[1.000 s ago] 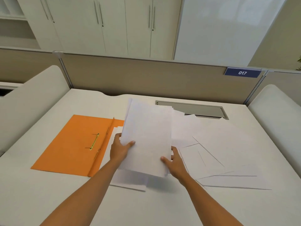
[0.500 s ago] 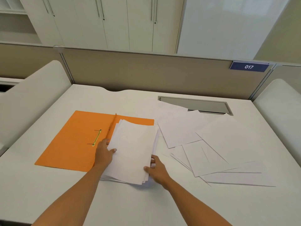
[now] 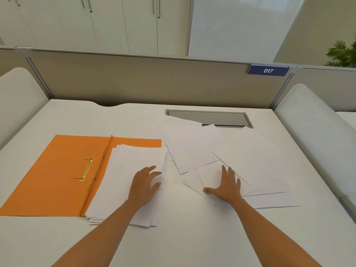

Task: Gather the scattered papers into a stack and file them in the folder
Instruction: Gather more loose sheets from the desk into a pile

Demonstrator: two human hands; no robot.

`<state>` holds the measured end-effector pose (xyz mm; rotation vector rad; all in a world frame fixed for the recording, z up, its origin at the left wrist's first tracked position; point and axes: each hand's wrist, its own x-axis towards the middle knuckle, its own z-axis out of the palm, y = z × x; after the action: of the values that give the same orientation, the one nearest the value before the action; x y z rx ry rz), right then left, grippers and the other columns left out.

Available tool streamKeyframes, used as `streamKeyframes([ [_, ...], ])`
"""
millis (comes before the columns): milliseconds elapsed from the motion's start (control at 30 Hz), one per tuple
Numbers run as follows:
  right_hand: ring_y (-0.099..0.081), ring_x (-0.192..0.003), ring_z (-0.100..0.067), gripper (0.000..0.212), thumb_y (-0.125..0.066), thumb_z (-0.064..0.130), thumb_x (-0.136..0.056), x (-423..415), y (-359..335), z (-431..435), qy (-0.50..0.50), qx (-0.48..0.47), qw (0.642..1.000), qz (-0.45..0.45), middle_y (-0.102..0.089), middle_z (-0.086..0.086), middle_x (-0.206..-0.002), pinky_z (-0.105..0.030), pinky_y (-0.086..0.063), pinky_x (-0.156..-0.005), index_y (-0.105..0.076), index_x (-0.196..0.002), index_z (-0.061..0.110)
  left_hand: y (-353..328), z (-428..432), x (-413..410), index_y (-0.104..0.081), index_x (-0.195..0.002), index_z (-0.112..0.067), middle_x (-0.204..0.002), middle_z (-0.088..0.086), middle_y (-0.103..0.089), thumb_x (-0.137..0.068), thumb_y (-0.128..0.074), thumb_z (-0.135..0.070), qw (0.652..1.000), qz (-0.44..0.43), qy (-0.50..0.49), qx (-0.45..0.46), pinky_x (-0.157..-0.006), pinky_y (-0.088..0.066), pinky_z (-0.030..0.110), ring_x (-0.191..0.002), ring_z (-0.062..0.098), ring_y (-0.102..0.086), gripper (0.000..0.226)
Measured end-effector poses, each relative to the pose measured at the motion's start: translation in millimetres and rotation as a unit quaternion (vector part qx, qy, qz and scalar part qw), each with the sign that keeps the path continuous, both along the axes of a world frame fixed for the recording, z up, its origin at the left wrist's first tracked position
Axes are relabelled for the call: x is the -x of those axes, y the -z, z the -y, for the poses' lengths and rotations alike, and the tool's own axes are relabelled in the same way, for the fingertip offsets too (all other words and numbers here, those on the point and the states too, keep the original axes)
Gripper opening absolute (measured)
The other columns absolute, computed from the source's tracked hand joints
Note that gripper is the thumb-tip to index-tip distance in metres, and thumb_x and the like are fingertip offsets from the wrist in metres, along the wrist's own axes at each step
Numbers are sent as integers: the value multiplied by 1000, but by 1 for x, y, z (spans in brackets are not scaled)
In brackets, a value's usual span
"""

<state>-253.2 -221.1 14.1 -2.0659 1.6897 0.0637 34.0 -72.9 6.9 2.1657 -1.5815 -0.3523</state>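
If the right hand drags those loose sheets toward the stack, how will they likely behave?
The loose sheets look thin and fanned out, so they would probably slide unevenly over each other on the smooth desk. Lifted by one edge, they would likely flop. The right hand lies flat on only a few, so others may stay behind.

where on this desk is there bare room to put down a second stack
Bare patches: the near strip of the desk around the forearms, and the far left between the orange folder and the partition. A narrow gap lies between the gathered stack and the loose sheets. The right centre is crowded with overlapping sheets reaching the cable hatch.
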Motion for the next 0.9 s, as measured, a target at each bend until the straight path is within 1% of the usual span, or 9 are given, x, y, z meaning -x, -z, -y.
streamKeyframes([
  [133, 15, -149, -18, 119, -47, 82, -73, 21, 14, -11, -55, -8, 998, -12, 19, -3, -161, -45, 5, -120, 12, -153, 18, 1, 34, 31, -30, -150, -27, -161, -9, -13, -97, -45, -48, 994, 16, 70, -88, -120, 4, 41, -150, 16, -2, 58],
  [267, 11, -149, -14, 115, -16, 89, -64, 35, 19, -24, -103, 25, 994, 8, 15, 4, -161, -40, 4, -121, 7, -154, 21, 4, 63, 55, -9, -155, -24, -163, -5, 4, -97, -35, -56, 983, 61, 98, -144, -119, 7, 44, -150, 18, 9, 71],
  [333, 9, -149, -10, 110, -11, 86, -65, 46, 21, -27, -121, 27, 992, 24, 12, 10, -160, -35, 5, -120, 4, -155, 25, 6, 72, 64, -3, -155, -21, -163, -2, 6, -98, -31, -57, 977, 74, 101, -170, -118, 7, 46, -150, 20, 10, 73],
  [433, -2, -149, -6, 91, -15, 77, -78, 61, 18, -25, -134, 29, 989, 54, -2, 15, -161, -29, 1, -120, -10, -154, 29, 11, 73, 75, -1, -155, -19, -163, -1, 6, -91, -16, -65, 973, 88, 105, -188, -117, 9, 49, -150, 21, 10, 81],
  [500, -12, -147, -5, 70, -34, 63, -93, 72, 18, -18, -113, 60, 989, 74, -12, 16, -160, -27, -5, -120, -18, -153, 30, 15, 69, 85, -2, -155, -20, -163, -2, 3, -75, 2, -71, 973, 93, 125, -170, -115, 14, 49, -150, 21, 9, 95],
  [633, -21, -144, -14, 67, -54, 42, -94, 92, 18, 2, -28, 101, 990, 97, -15, 10, -160, -34, -21, -119, -23, -152, 27, 23, 50, 110, -17, -154, -21, -162, -2, -15, -85, -3, -73, 963, 131, 197, -130, -107, 33, 37, -150, 23, -8, 87],
  [700, -17, -146, -18, 71, -53, 42, -95, 95, 17, 12, -6, 79, 993, 82, -9, 6, -162, -37, -18, -120, -19, -153, 22, 23, 43, 120, -15, -154, -22, -162, -3, -12, -86, 2, -73, 959, 130, 224, -115, -109, 29, 39, -150, 21, -8, 87],
  [767, -10, -149, -19, 73, -46, 47, -97, 95, 18, 18, 1, 43, 998, 48, -3, 2, -163, -38, -10, -121, -12, -155, 19, 21, 38, 129, 1, -154, -26, -162, -8, 6, -77, 5, -74, 949, 114, 265, -130, -112, 23, 42, -150, 16, 7, 91],
  [900, -5, -150, -17, 70, -32, 53, -99, 83, 21, 15, -4, 38, 999, 22, -4, 0, -163, -37, -5, -122, -10, -155, 18, 8, 33, 140, 7, -154, -27, -161, -8, 14, -82, -4, -76, 924, 105, 331, -159, -118, 15, 35, -149, 17, 13, 88],
])
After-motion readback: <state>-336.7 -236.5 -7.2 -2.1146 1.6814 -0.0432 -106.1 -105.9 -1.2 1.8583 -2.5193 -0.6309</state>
